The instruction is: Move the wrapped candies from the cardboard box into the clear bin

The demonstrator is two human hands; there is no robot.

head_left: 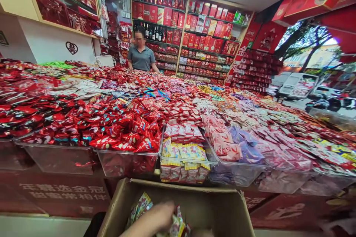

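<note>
An open cardboard box stands right in front of me, below the candy display. My left hand reaches down into it, blurred, with its fingers turned away among small candy packets. I cannot make out whether it grips any of them. More yellow, white and red packets lean at the box's left side. Only a smeared edge of my right hand shows at the bottom of the view, inside the box; its fingers are hidden.
Beyond the box, clear plastic bins line the display front, one with yellow and white packets. Red candy packets fill bins to the left, pink packets to the right. A person stands behind the display, before stocked shelves.
</note>
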